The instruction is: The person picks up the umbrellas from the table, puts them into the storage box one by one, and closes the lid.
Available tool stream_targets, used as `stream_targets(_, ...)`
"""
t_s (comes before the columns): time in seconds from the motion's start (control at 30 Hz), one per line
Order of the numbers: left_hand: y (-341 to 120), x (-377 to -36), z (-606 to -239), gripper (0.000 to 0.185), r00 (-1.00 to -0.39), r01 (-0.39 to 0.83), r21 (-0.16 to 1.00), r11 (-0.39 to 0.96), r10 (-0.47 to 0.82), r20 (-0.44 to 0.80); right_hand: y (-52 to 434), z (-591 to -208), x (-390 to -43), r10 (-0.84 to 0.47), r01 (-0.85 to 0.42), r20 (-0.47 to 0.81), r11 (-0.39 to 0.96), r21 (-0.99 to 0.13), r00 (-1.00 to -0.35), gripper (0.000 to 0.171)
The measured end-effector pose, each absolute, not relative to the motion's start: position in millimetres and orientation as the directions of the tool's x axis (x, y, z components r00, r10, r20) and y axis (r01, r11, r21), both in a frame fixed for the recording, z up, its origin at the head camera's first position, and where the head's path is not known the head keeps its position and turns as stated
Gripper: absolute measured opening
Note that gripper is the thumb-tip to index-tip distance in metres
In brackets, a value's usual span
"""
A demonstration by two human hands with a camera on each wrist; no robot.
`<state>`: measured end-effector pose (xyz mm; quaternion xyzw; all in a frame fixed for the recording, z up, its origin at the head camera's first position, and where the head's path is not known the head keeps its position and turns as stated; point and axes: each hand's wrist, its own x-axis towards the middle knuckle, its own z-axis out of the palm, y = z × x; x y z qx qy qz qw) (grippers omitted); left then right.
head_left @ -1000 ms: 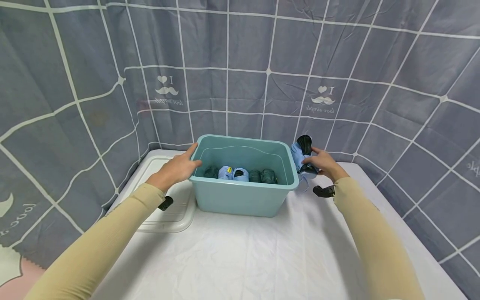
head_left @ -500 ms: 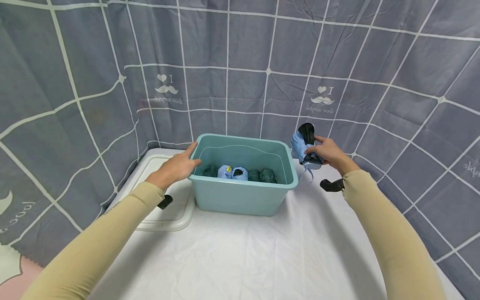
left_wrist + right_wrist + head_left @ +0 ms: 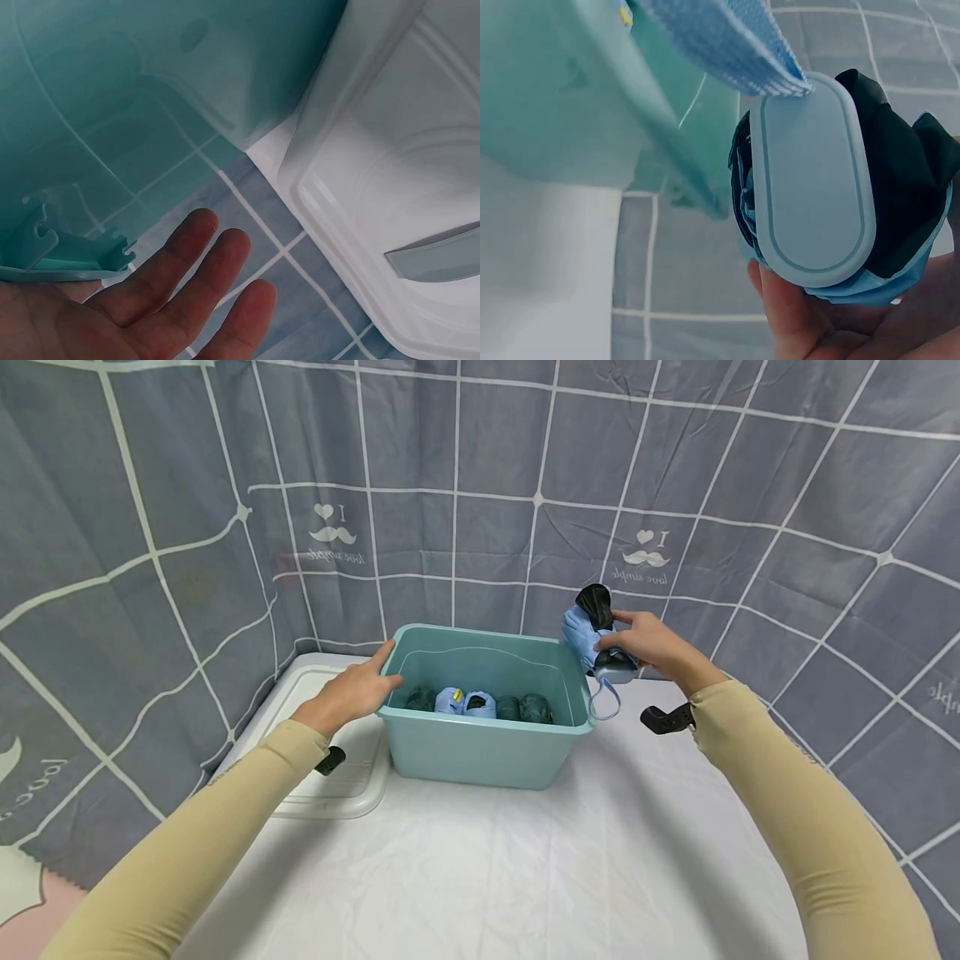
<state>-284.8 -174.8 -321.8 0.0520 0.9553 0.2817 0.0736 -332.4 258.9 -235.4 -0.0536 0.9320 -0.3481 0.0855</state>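
Observation:
My right hand (image 3: 654, 645) grips a folded compact umbrella (image 3: 579, 631), blue outside and black inside, above the right end of a teal plastic bin (image 3: 480, 747). In the right wrist view its flat oval handle end (image 3: 814, 184) faces the camera, and a blue wrist strap (image 3: 609, 703) hangs from it. My left hand (image 3: 351, 695) rests at the bin's left rim; the left wrist view shows its fingers (image 3: 206, 277) spread and fairly straight beside the outer wall. Inside the bin lie rolled bundles in a row, blue ones (image 3: 480, 704) in the middle and dark green ones (image 3: 536, 708) at the sides.
A white lid (image 3: 330, 802) lies on the white-covered table (image 3: 480, 868), left of the bin and under my left forearm. Grey curtains (image 3: 495, 452) with white grid lines hang behind and at both sides.
My right hand has lifted the umbrella from beside the bin's right end, first up and right, then up and left to over its rim. My left hand stays at the left rim.

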Motion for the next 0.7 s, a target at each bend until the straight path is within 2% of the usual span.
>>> stream_targets(0.37,-174.6,-284.1,-322.6,0.076,-0.985,0.052,0.54,0.84,0.132,-0.111,225.5,-220.4,-320.2,-0.217,-0.051,-0.168,0.743,-0.667,-0.962,0.088)
stream_targets(0.7,-174.3,-284.1,-321.5,0.076,-0.986,0.048,0.534,0.844,0.125,-0.109,198.1,-216.7,-324.5,-0.277,-0.083,-0.213,0.77,-0.633,-0.937,0.086)
